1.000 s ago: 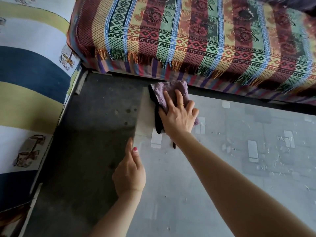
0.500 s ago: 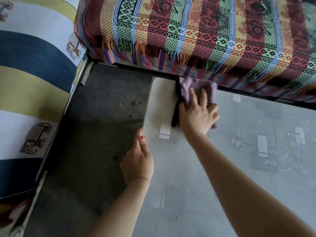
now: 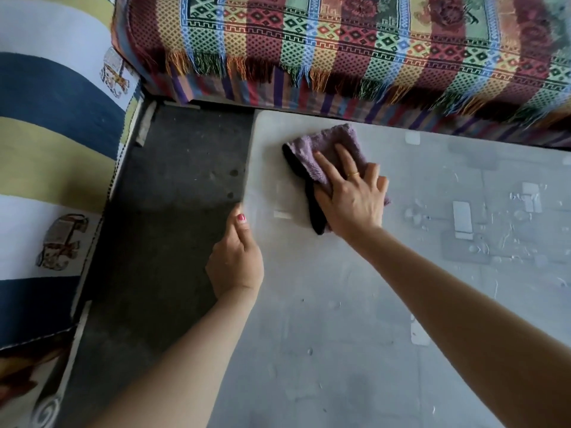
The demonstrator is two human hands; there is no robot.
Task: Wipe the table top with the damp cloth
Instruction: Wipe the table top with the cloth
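A grey table top fills the lower right of the head view, marked with tape scraps and scratches. A folded purple cloth with a black underside lies near its far left corner. My right hand presses flat on the cloth with straight, spread fingers and a ring on one. My left hand holds the table's left edge, thumb on top and fingers curled under it.
A sofa under a colourful fringed woven throw runs along the table's far side. A striped blue, yellow and white cushion stands at the left. Dark floor lies between that cushion and the table.
My right hand has slid the cloth rightward, away from the table's left corner. My left hand has stayed on the left edge.
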